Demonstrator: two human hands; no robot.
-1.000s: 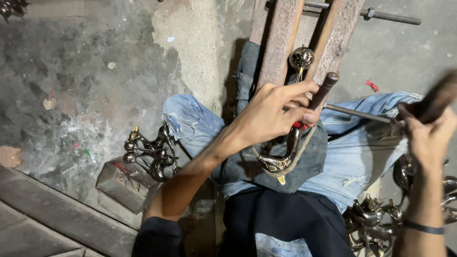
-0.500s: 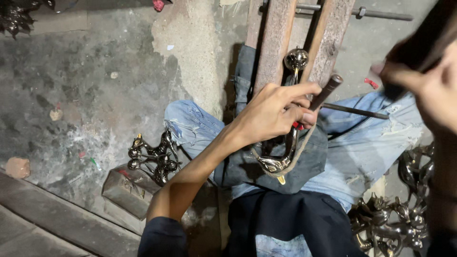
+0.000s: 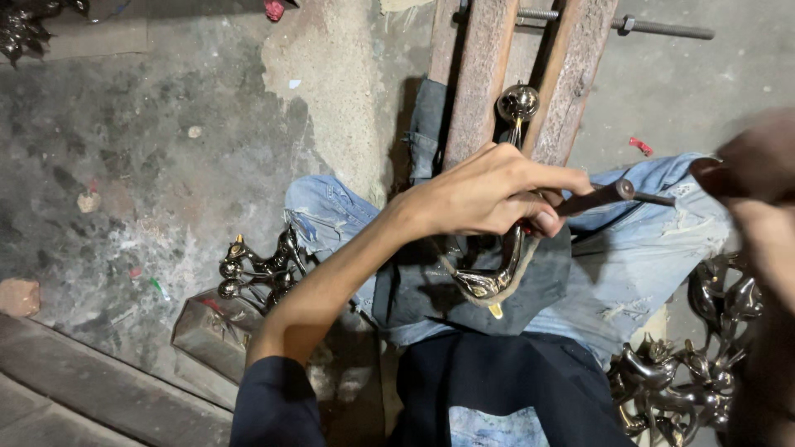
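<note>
My left hand (image 3: 489, 194) is closed around a dark rod tool (image 3: 600, 197), whose tip rests against a shiny curved metal piece (image 3: 490, 283). That piece has a ball top (image 3: 517, 103) and stands clamped between two upright wooden jaws (image 3: 476, 83). A dark cloth lies under it on my lap. My right hand (image 3: 766, 223) is a blur at the right edge. It grips a dark handle (image 3: 719, 175) level with the rod's outer end.
Heaps of shiny metal pieces lie on the floor at left (image 3: 261, 269) and lower right (image 3: 687, 381). A dull metal box (image 3: 207, 331) sits by my left knee. A threaded bolt (image 3: 662, 29) crosses the jaws' top. The concrete floor is stained and patched.
My right hand rose with its dark handle half a second ago and has come back down toward the rod. My left hand has kept its grip in place.
</note>
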